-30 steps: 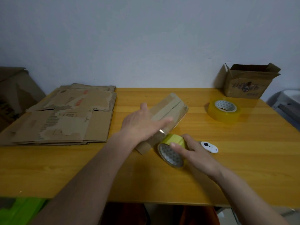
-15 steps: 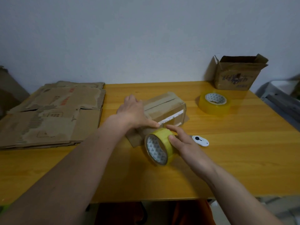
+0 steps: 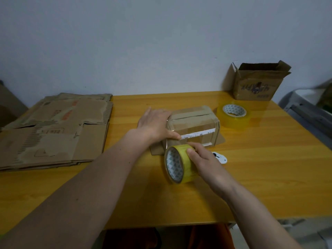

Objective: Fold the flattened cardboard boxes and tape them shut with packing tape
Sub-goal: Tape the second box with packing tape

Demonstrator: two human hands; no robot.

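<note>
Head view: on the desk [image 3: 269, 177], your folded box [image 3: 194, 123] sits centre, flattened stack [image 3: 53, 132] at far left. Your left hand [image 3: 154, 124] lies flat on the box's left end, fingers straight, likely steadying it. Your right hand [image 3: 204, 159] has fingers curled round the tape roll [image 3: 179, 164], just near of the box, apparently drawing tape.

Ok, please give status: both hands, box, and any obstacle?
Left hand flat on folded box. Right hand grips tape roll at box's near side. White cutter beside right hand.
</note>
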